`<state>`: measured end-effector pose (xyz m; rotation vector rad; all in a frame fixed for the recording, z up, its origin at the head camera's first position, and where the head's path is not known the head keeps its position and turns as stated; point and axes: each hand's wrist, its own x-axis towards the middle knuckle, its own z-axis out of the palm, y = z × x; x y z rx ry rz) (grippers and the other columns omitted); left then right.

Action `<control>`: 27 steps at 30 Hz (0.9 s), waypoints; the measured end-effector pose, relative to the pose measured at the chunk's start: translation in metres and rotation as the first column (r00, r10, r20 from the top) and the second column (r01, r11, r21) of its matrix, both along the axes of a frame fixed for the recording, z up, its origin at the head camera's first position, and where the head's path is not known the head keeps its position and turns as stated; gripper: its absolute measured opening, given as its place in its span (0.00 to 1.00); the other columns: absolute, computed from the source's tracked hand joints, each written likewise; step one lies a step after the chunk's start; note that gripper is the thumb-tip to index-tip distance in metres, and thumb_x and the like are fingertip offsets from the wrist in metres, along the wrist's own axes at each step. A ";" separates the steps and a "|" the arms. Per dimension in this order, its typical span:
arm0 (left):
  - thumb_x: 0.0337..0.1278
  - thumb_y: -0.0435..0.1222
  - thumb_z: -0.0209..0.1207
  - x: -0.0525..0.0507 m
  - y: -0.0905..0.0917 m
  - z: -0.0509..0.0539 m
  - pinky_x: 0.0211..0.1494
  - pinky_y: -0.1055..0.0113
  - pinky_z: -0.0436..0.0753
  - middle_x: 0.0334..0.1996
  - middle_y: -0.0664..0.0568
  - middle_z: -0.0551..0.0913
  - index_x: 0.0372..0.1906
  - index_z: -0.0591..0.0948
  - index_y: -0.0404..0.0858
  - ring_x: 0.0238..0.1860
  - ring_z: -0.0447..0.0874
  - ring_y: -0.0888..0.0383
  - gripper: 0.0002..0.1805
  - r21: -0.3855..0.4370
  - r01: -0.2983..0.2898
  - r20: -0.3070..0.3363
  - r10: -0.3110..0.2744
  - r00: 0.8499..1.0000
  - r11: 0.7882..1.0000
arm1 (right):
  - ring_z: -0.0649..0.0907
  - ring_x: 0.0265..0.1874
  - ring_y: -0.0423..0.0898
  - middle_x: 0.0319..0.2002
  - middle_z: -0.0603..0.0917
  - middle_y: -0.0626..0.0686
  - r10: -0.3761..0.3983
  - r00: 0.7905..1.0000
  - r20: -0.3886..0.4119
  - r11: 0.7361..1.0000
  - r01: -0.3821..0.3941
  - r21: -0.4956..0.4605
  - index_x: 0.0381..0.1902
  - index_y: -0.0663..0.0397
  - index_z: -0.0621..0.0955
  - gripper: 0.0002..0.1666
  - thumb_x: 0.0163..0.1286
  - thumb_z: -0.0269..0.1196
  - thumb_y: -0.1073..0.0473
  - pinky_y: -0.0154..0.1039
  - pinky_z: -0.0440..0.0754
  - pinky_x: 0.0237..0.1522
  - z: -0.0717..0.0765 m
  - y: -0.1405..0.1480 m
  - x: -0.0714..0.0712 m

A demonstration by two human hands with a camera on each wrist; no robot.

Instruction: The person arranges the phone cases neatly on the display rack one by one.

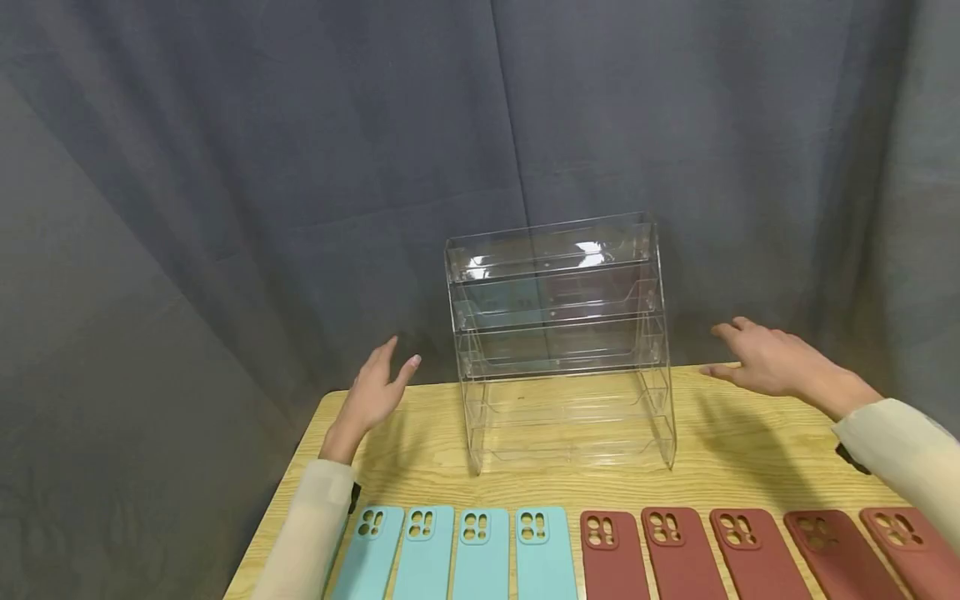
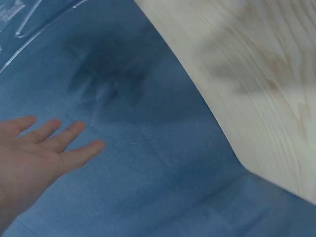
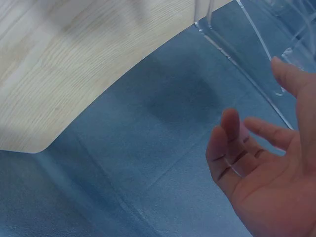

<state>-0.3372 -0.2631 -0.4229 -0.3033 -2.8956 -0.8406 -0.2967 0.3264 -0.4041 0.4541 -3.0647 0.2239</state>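
A clear acrylic tiered rack (image 1: pixel 566 371) stands upright on the wooden table. My left hand (image 1: pixel 372 396) hovers to its left, apart from it, with fingers extended and nothing held. On the other side my right hand (image 1: pixel 776 360) is held in the air, also apart from the rack. Its fingers look relaxed and bend slightly in the right wrist view. Along the near side lie several light blue phone cases (image 1: pixel 482 550) on the left and several dark red phone cases (image 1: pixel 613 554) on the right. The sleeves partly cover the outermost cases.
The light wooden table (image 1: pixel 420 417) has its back edge against a grey-blue curtain (image 1: pixel 375 167). Part of the rack's clear edge (image 3: pixel 237 64) shows in the right wrist view. A rounded table corner (image 2: pixel 252 163) appears in the left wrist view.
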 end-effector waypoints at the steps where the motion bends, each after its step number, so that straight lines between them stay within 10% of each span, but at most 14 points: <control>1: 0.76 0.70 0.40 0.000 0.001 0.001 0.80 0.30 0.66 0.84 0.36 0.55 0.86 0.51 0.41 0.82 0.58 0.33 0.50 0.033 0.008 -0.004 -0.008 1.000 0.999 | 0.83 0.57 0.74 0.66 0.75 0.79 0.012 1.000 -0.011 1.000 -0.012 -0.003 0.70 0.72 0.73 0.50 0.74 0.62 0.31 0.72 0.84 0.52 0.001 0.000 0.003; 7: 0.75 0.54 0.61 0.000 0.009 0.001 0.65 0.45 0.88 0.66 0.39 0.82 0.73 0.75 0.40 0.64 0.84 0.40 0.32 0.321 0.039 -0.035 -0.030 0.999 0.946 | 0.89 0.45 0.61 0.54 0.87 0.69 0.076 0.995 -0.063 0.996 -0.078 -0.031 0.61 0.69 0.81 0.34 0.73 0.69 0.44 0.63 0.90 0.43 0.003 -0.002 0.022; 13: 0.70 0.41 0.68 -0.002 0.018 -0.002 0.55 0.66 0.92 0.53 0.38 0.89 0.62 0.83 0.36 0.45 0.92 0.61 0.21 0.643 0.025 0.050 -0.074 0.996 0.766 | 0.87 0.34 0.47 0.44 0.90 0.58 0.089 0.991 -0.098 0.993 -0.096 -0.069 0.56 0.64 0.85 0.28 0.71 0.71 0.46 0.50 0.89 0.33 0.004 0.001 0.042; 18: 0.72 0.37 0.66 -0.001 0.029 -0.004 0.65 0.55 0.89 0.56 0.40 0.89 0.64 0.80 0.28 0.46 0.93 0.61 0.23 0.781 -0.015 0.142 -0.153 0.978 0.624 | 0.83 0.29 0.37 0.40 0.90 0.53 0.074 0.990 -0.124 0.994 -0.084 -0.076 0.55 0.64 0.85 0.27 0.71 0.72 0.47 0.36 0.82 0.27 0.002 0.011 0.061; 21: 0.73 0.37 0.65 -0.001 0.034 -0.004 0.71 0.51 0.84 0.61 0.37 0.86 0.68 0.78 0.30 0.51 0.93 0.59 0.25 0.804 -0.028 0.181 -0.201 0.963 0.594 | 0.82 0.29 0.36 0.39 0.89 0.51 0.055 0.992 -0.116 0.994 -0.065 -0.083 0.55 0.66 0.85 0.28 0.72 0.71 0.46 0.33 0.79 0.26 -0.001 0.019 0.072; 27: 0.74 0.38 0.64 -0.002 0.039 -0.002 0.72 0.53 0.84 0.68 0.31 0.79 0.71 0.76 0.34 0.60 0.90 0.51 0.27 0.783 0.002 0.213 -0.272 0.939 0.622 | 0.81 0.28 0.37 0.38 0.88 0.53 -0.032 0.995 -0.095 0.996 0.025 -0.082 0.56 0.68 0.83 0.30 0.73 0.69 0.45 0.32 0.77 0.24 -0.008 0.036 0.096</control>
